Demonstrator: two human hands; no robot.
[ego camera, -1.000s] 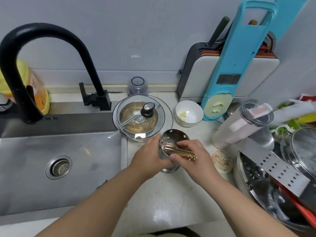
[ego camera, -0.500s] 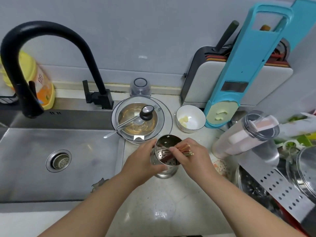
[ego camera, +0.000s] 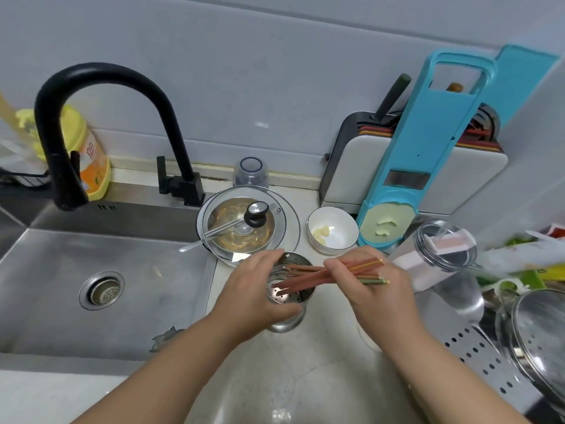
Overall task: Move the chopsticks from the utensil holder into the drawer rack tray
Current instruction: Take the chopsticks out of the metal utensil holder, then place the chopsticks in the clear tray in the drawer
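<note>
Nearest, at the front edge of the worktop, both forearms reach in. The left hand (ego camera: 253, 296) is wrapped around the wall of the steel utensil holder (ego camera: 289, 293), fingers closed on it, tipping its mouth toward the camera. The right hand (ego camera: 377, 290) pinches a bundle of chopsticks (ego camera: 330, 275) between thumb and fingers. Half a second ago that bundle sat mostly inside the holder with only the ends showing; now most of its length is drawn out to the right, so the extraction is, by my reading, nearly done and the carry to the drawer rack tray comes next. That tray is not in view. The chopsticks lie almost level, long axis running left to right, thick ends pointing right past the knuckles, narrow tips still in the holder's mouth. Farther back stand the glass pot lid (ego camera: 247, 223) and the white bowl (ego camera: 332, 231), then the black faucet (ego camera: 101, 130) at the rear edge
</note>
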